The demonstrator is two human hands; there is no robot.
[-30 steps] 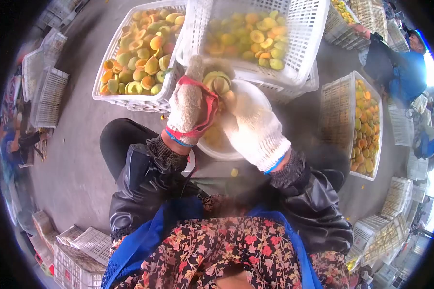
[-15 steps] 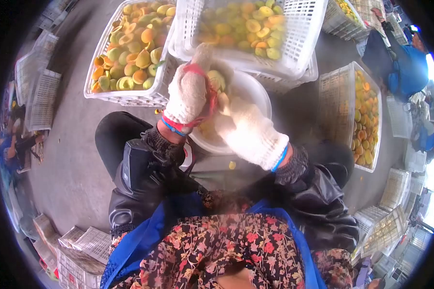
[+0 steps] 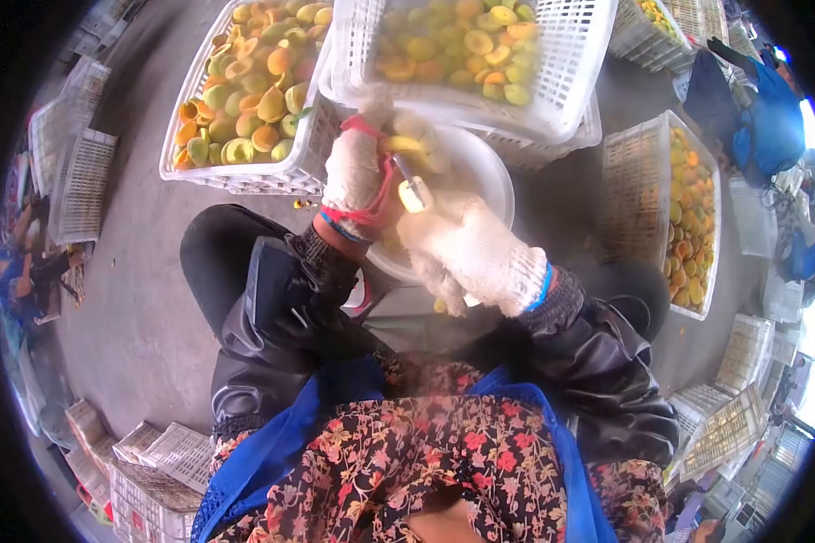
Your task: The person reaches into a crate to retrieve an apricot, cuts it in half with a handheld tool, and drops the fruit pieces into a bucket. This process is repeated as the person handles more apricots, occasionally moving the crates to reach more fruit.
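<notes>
My left hand (image 3: 355, 174), in a white knit glove with red trim, is closed around a yellow peach piece (image 3: 417, 149). My right hand (image 3: 475, 249), also gloved, grips a small tool (image 3: 414, 192) with a metal shaft and a pale yellow part. The tool's metal end points at the fruit and seems to touch it. Both hands are above a white bowl (image 3: 496, 176), which they partly hide; its contents are hard to make out. Just beyond the bowl stands a white crate (image 3: 566, 77) holding peach halves (image 3: 480, 45).
A second crate (image 3: 235, 181) of peach halves stands at the left, and another fruit crate (image 3: 638, 181) at the right. Stacked crates (image 3: 154, 493) lie at lower left. A person in blue (image 3: 770, 118) is at upper right. Fruit bits lie on the concrete floor (image 3: 136, 299).
The tool, hidden before, now shows between my hands, against the fruit. My right hand has turned and moved slightly down. My left hand has shifted a little downward.
</notes>
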